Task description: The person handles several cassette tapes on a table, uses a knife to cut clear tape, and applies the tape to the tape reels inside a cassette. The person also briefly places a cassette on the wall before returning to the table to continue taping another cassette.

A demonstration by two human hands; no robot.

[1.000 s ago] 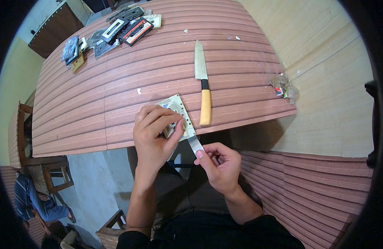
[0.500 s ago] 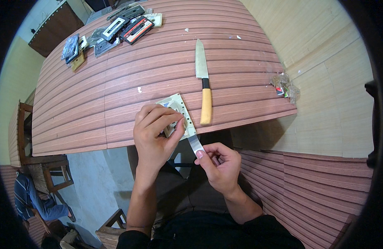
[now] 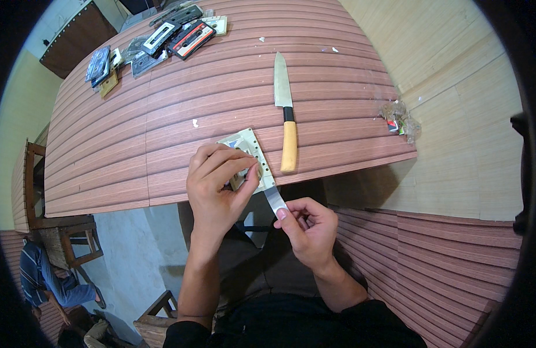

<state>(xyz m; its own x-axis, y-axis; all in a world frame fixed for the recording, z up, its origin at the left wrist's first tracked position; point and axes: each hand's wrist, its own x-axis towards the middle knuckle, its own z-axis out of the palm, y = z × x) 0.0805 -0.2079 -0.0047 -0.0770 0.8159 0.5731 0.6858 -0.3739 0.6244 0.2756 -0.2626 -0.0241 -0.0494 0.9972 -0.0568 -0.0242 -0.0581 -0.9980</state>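
Note:
A cream cassette [image 3: 261,177] lies at the near edge of the table, with a row of small dark holes along its right side. My left hand [image 3: 218,174] is closed over it, thumb and fingertips pressed together at its middle, hiding much of its face. From the cassette's near right corner runs a flat silvery strip [image 3: 274,198]. My right hand [image 3: 307,229] pinches the strip's lower end between thumb and fingers, just off the table edge. To the right of the cassette lies a knife [image 3: 289,136] with a yellow handle, its blade pointing away from me.
Several cassettes [image 3: 189,39] are heaped at the far left of the table [image 3: 105,174]. Crumpled clear wrapping [image 3: 400,120] sits at the right edge by the wall. White scraps [image 3: 195,123] are scattered about. A seated person [image 3: 53,272] is at the lower left, near wooden stools.
Both hands keep nearly the same grip and place. Only a very slight shift of the view shows; the cassette, strip and knife stay as they were.

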